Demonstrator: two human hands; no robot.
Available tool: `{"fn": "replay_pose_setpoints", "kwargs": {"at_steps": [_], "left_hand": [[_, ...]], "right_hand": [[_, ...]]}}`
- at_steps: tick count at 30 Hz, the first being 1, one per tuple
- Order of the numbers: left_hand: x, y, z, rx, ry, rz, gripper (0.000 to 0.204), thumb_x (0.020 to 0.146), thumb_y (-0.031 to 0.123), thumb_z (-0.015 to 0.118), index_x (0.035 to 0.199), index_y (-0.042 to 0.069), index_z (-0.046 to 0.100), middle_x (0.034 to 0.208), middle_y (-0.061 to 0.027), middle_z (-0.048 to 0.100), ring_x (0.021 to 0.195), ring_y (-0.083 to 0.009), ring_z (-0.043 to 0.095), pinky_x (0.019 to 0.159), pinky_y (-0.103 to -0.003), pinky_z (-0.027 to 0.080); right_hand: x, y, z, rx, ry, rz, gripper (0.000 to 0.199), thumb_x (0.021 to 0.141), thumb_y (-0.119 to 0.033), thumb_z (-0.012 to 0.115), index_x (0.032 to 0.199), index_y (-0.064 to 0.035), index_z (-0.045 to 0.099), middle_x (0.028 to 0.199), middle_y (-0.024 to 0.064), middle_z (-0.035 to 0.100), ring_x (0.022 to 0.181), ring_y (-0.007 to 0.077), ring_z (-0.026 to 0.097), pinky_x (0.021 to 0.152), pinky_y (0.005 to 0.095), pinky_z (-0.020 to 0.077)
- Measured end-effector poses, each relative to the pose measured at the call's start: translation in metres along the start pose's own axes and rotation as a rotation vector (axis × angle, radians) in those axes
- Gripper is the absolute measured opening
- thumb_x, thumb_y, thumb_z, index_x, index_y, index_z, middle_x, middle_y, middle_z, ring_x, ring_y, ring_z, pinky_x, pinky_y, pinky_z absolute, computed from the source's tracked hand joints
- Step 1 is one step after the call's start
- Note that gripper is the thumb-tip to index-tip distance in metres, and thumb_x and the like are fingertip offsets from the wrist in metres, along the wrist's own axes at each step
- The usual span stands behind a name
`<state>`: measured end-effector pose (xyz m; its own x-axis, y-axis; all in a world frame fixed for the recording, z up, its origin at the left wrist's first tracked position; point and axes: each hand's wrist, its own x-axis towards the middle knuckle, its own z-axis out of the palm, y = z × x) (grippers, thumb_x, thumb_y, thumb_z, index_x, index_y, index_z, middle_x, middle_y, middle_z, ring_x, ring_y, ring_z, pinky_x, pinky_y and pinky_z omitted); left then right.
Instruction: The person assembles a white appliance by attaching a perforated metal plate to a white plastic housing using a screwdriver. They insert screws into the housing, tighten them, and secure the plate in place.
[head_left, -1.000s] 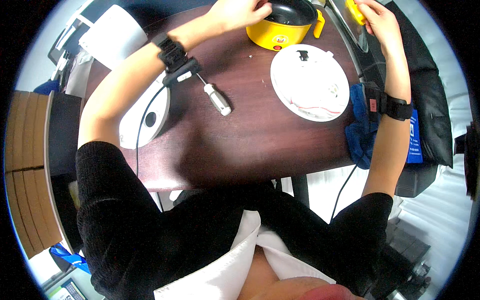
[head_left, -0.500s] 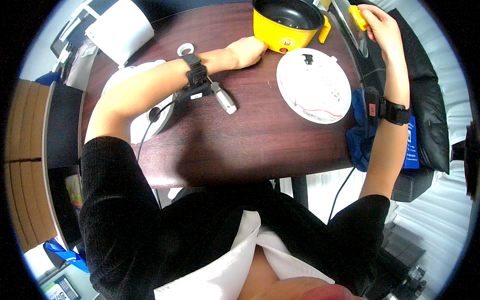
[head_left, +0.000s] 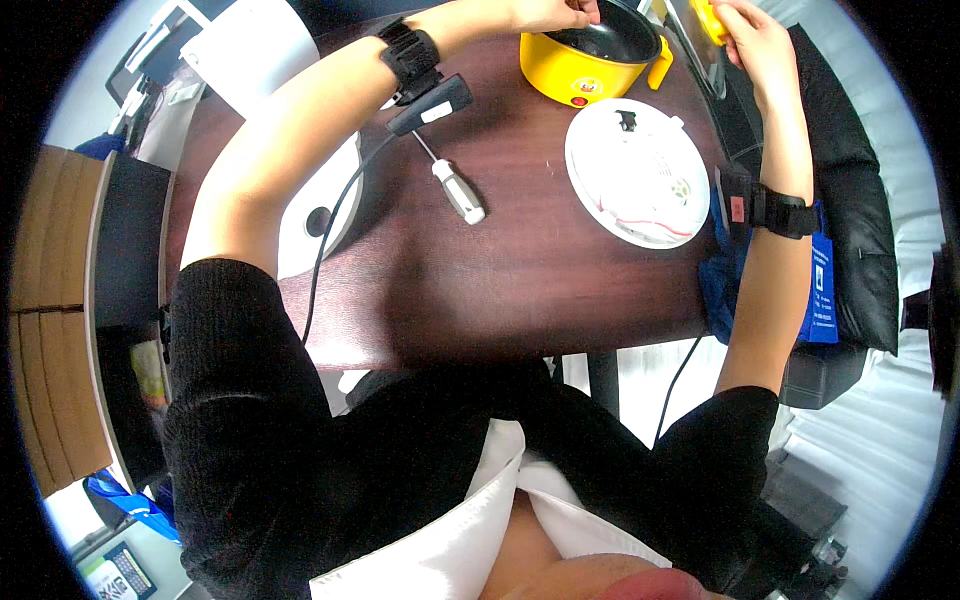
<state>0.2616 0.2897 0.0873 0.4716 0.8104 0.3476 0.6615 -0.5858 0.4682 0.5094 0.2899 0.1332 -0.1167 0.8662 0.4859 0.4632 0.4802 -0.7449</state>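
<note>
Dark wood table point(head_left: 520, 290): left hand point(head_left: 550, 12) grips yellow pot point(head_left: 590, 55) rim; right hand point(head_left: 745, 35) grips yellow tool point(head_left: 710, 15).

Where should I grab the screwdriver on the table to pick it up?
Probably by the pale, thick handle of the screwdriver, pinching across its sides from above. It lies flat on the dark wooden table with bare table on both sides, and the thin metal shaft points up toward the left hand's wrist, so it is harder to pinch.
</note>
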Motion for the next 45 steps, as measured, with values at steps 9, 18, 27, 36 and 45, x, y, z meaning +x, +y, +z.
{"fn": "replay_pose_setpoints", "kwargs": {"at_steps": [9,18,27,36,45], "left_hand": [[-0.115,0.038,-0.097,0.196,-0.318,-0.306,0.037,0.077,0.025,0.062,0.104,0.000,0.061,0.094,-0.0192,0.064,0.086,-0.0274,0.063,0.075,-0.037,0.052],[-0.343,-0.004,-0.164,0.136,0.046,-0.685,0.024,0.088,0.016,0.054,0.105,0.000,0.057,0.093,-0.0101,0.061,0.090,-0.0160,0.058,0.079,-0.029,0.046],[-0.441,-0.058,-0.136,-0.061,0.387,-0.966,0.035,0.090,0.022,0.053,0.120,0.004,0.051,0.100,-0.0071,0.060,0.086,-0.0138,0.058,0.063,-0.025,0.045],[-0.415,-0.053,-0.116,-0.278,0.428,-1.071,0.045,0.086,0.029,0.056,0.120,-0.001,0.051,0.103,-0.0138,0.061,0.084,-0.0184,0.059,0.066,-0.029,0.051],[-0.402,-0.062,-0.109,-0.150,0.324,-1.111,0.058,0.083,0.036,0.056,0.120,-0.008,0.050,0.107,-0.0229,0.059,0.095,-0.0270,0.060,0.076,-0.032,0.049]], "right_hand": [[0.010,-0.016,0.038,-0.369,-0.073,-0.079,0.019,0.074,-0.015,0.063,0.085,0.0003,0.067,0.074,0.0143,0.065,0.069,0.0199,0.063,0.066,0.0302,0.0506],[0.071,0.073,0.107,-0.694,-0.365,-0.431,0.026,0.082,-0.026,0.060,0.101,-0.0091,0.065,0.081,0.0122,0.066,0.072,0.0189,0.065,0.068,0.0309,0.0505],[0.070,0.068,0.111,-0.496,-0.473,-0.230,0.023,0.085,-0.023,0.058,0.102,-0.0084,0.061,0.067,0.0024,0.058,0.056,0.0090,0.054,0.052,0.0241,0.0441],[0.055,0.043,0.111,-0.571,-0.422,-0.269,0.027,0.080,-0.027,0.059,0.099,-0.0086,0.062,0.075,0.0118,0.064,0.067,0.0218,0.063,0.064,0.0328,0.0491],[0.062,0.036,0.112,-0.588,-0.558,-0.145,0.019,0.084,-0.024,0.059,0.096,-0.0088,0.055,0.064,0.0058,0.058,0.051,0.0143,0.055,0.048,0.0291,0.0444]]}}
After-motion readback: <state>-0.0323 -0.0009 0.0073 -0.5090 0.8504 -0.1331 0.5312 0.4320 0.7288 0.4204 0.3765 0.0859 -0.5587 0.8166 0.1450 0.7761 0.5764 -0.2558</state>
